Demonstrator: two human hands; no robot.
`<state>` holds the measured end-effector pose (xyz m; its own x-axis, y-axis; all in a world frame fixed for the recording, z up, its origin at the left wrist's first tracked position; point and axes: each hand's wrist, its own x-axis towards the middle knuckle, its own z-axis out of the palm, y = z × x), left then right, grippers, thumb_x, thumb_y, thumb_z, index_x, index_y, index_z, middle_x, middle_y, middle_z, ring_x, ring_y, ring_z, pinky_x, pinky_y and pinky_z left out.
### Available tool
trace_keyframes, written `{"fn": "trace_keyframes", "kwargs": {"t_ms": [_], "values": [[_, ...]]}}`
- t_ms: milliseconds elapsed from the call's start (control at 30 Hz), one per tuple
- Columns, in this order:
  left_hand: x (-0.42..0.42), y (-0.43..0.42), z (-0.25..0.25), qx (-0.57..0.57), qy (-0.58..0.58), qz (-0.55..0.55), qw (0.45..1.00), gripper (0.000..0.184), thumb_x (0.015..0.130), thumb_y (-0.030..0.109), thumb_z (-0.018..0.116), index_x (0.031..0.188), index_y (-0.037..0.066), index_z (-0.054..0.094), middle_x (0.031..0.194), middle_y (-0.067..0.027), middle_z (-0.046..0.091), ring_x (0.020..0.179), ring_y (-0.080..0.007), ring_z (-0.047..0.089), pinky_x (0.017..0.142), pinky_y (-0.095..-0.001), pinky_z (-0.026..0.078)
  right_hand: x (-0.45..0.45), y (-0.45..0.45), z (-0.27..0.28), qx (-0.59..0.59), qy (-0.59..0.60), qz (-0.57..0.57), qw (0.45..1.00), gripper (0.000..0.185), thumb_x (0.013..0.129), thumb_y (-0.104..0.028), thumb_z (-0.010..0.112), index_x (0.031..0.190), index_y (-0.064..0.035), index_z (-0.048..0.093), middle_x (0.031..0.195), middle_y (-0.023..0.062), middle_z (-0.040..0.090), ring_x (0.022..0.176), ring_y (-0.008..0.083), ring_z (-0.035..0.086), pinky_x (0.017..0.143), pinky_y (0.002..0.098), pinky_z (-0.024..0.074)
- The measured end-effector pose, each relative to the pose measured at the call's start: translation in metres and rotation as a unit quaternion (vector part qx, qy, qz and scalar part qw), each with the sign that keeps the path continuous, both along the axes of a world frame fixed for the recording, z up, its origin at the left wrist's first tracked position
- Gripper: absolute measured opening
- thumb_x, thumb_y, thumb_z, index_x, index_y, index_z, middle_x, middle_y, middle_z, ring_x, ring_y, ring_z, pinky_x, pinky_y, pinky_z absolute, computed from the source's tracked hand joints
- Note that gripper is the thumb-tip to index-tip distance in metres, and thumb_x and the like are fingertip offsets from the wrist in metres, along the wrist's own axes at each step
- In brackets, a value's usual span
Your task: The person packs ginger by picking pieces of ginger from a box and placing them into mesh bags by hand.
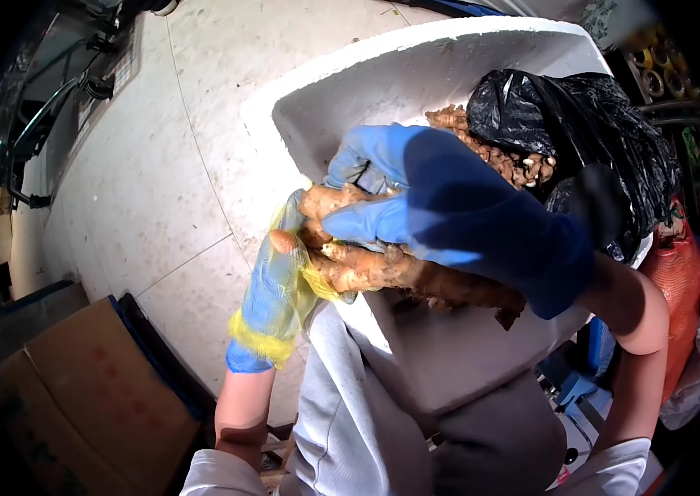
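My left hand (277, 277), in a blue glove with a yellow mesh net (300, 289) drawn over it, is closed around a large knobbly ginger root (375, 269). The root stretches to the right, its far end darker and soil-covered, over the white foam box. From above, my blue-gloved right hand (416, 194) pinches a ginger piece (329, 200) at the left end. Whether that piece is joined to the larger root cannot be made out. Part of the root is hidden behind the right hand.
The foam box (308, 87) holds more ginger (523, 165) and a black plastic bag (581, 124) at its right. An orange mesh sack (671, 281) stands on the right. Cardboard (102, 388) lies at lower left, with pale tiled floor (143, 190) beyond.
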<state>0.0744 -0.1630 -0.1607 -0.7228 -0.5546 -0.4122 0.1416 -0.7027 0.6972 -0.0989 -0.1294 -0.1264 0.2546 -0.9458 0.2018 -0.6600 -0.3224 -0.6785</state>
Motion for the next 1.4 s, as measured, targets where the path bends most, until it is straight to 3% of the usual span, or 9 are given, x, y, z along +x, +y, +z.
{"fn": "trace_keyframes", "kwargs": {"t_ms": [300,400,533,767,900,967,1200,1300,1400], "values": [[0.068,-0.026,-0.023,-0.005,0.118,0.116,0.986,0.053,0.082,0.045,0.039,0.119,0.007,0.034,0.100,-0.0132,0.051,0.088,-0.0207,0.052,0.065,-0.0295,0.049,-0.035,-0.047,0.005,0.270,-0.372,-0.081,0.885,0.028,0.077,-0.027,0.057,0.077,0.0008,0.057,0.067,0.0072,0.057,0.058,0.0122,0.051,0.053,0.0241,0.0428],[0.121,-0.040,-0.038,-0.043,0.216,0.132,0.966,0.049,0.086,0.036,0.037,0.123,0.007,0.029,0.128,-0.0080,0.028,0.116,-0.0172,0.030,0.098,-0.0313,0.023,-0.053,-0.043,-0.058,0.376,-0.289,-0.129,0.871,0.018,0.076,-0.019,0.056,0.075,-0.0013,0.058,0.068,0.0070,0.057,0.060,0.0110,0.053,0.054,0.0222,0.0433],[0.104,-0.020,-0.010,-0.745,-0.434,0.046,0.504,0.039,0.085,0.022,0.042,0.120,0.008,0.034,0.123,-0.0066,0.035,0.101,-0.0203,0.043,0.081,-0.0307,0.040,-0.039,-0.020,-0.190,0.318,0.136,-0.112,0.932,0.021,0.070,-0.016,0.053,0.089,-0.0064,0.058,0.080,0.0132,0.058,0.078,0.0291,0.055,0.072,0.0344,0.0430],[0.089,-0.020,-0.014,-0.374,-0.445,0.259,0.772,0.052,0.073,0.014,0.053,0.118,-0.003,0.034,0.107,-0.0153,0.048,0.093,-0.0227,0.050,0.080,-0.0293,0.039,-0.007,0.002,-0.253,0.246,0.061,-0.243,0.936,0.022,0.063,-0.006,0.054,0.085,-0.0061,0.056,0.090,0.0171,0.053,0.089,0.0338,0.050,0.076,0.0365,0.0425],[0.089,-0.019,-0.023,-0.561,-0.393,0.159,0.711,0.033,0.083,0.019,0.045,0.114,0.008,0.038,0.093,-0.0044,0.046,0.068,-0.0119,0.041,0.050,-0.0158,0.042,-0.006,0.002,-0.229,0.263,0.131,-0.217,0.931,0.037,0.066,-0.010,0.049,0.103,-0.0087,0.048,0.100,0.0140,0.047,0.101,0.0272,0.041,0.087,0.0350,0.0324],[0.081,-0.022,-0.014,-0.002,0.156,0.198,0.968,0.031,0.086,0.023,0.041,0.112,0.006,0.038,0.092,-0.0046,0.045,0.067,-0.0115,0.040,0.050,-0.0158,0.042,-0.004,-0.002,-0.224,0.276,0.141,-0.167,0.936,0.039,0.071,-0.011,0.045,0.110,-0.0083,0.045,0.104,0.0130,0.047,0.101,0.0255,0.041,0.090,0.0341,0.0296],[0.088,-0.025,-0.020,0.002,0.159,0.194,0.968,0.030,0.086,0.027,0.039,0.108,0.005,0.042,0.093,-0.0041,0.047,0.068,-0.0116,0.041,0.049,-0.0165,0.042,-0.016,-0.023,-0.235,0.339,0.049,-0.169,0.924,0.022,0.075,-0.017,0.047,0.086,0.0007,0.053,0.082,0.0214,0.057,0.079,0.0326,0.056,0.072,0.0385,0.0438],[0.088,-0.024,-0.021,0.005,0.154,0.196,0.968,0.030,0.086,0.027,0.040,0.106,0.005,0.043,0.092,-0.0034,0.047,0.067,-0.0113,0.040,0.049,-0.0170,0.042,-0.027,-0.022,-0.269,0.404,-0.444,-0.325,0.730,0.020,0.077,-0.018,0.048,0.078,0.0017,0.050,0.059,0.0064,0.049,0.047,0.0094,0.047,0.048,0.0251,0.0401],[0.091,-0.023,-0.024,0.043,0.166,0.254,0.952,0.030,0.086,0.027,0.040,0.106,0.005,0.043,0.092,-0.0031,0.047,0.067,-0.0110,0.039,0.050,-0.0174,0.042,-0.024,-0.019,-0.265,0.342,-0.127,-0.281,0.888,0.020,0.078,-0.019,0.046,0.080,0.0006,0.049,0.062,0.0046,0.050,0.048,0.0122,0.045,0.049,0.0241,0.0394]]}}
